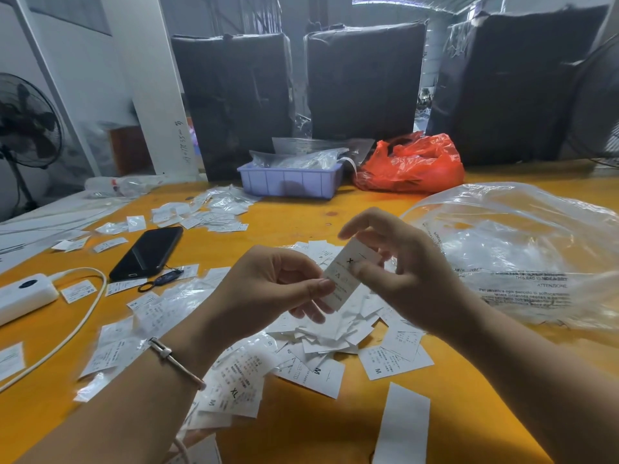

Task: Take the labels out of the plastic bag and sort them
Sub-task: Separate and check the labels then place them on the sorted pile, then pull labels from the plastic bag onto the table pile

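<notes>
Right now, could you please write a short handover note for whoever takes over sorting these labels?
Left hand and right hand together pinch one white label above the table.
The loose pile of labels lies beneath the hands; the big clear bag lies on the right.
Done: many labels are out of the bag.
Left: place the held label, then sort the pile by the printed size.

Bare forearms — thin metal bracelet [177, 363]
</notes>
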The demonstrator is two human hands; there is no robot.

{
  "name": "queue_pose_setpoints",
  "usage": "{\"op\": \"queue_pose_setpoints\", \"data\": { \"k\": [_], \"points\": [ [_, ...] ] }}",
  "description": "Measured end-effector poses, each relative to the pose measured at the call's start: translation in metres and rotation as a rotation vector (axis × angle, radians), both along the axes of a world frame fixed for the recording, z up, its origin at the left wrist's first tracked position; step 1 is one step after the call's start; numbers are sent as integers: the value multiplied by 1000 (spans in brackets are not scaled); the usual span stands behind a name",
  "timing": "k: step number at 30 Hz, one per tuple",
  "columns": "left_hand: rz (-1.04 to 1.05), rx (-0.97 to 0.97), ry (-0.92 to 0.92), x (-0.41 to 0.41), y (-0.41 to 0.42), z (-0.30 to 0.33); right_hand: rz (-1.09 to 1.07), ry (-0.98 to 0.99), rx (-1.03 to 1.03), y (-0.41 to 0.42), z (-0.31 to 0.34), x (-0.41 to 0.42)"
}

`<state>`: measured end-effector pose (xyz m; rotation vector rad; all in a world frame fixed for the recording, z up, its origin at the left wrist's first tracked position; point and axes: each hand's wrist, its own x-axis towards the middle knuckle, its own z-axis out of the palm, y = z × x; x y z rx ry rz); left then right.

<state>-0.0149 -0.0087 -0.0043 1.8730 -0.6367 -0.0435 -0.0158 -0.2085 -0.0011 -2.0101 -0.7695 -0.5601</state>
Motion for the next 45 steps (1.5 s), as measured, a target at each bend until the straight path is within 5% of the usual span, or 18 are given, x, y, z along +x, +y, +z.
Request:
{"op": "queue_pose_setpoints", "data": {
  "k": [5, 22, 41, 45],
  "points": [
    [68, -51, -7, 0, 2, 1, 28, 97, 326, -3, 5, 2],
    [136, -53, 34, 3, 3, -1, -129, 112, 281, -1, 4, -2],
    [145, -81, 24, 3, 2, -3, 154, 400, 246, 4, -6, 2],
    [208, -46, 8, 4, 5, 3, 71, 316, 219, 1, -5, 4]
  ]
}}
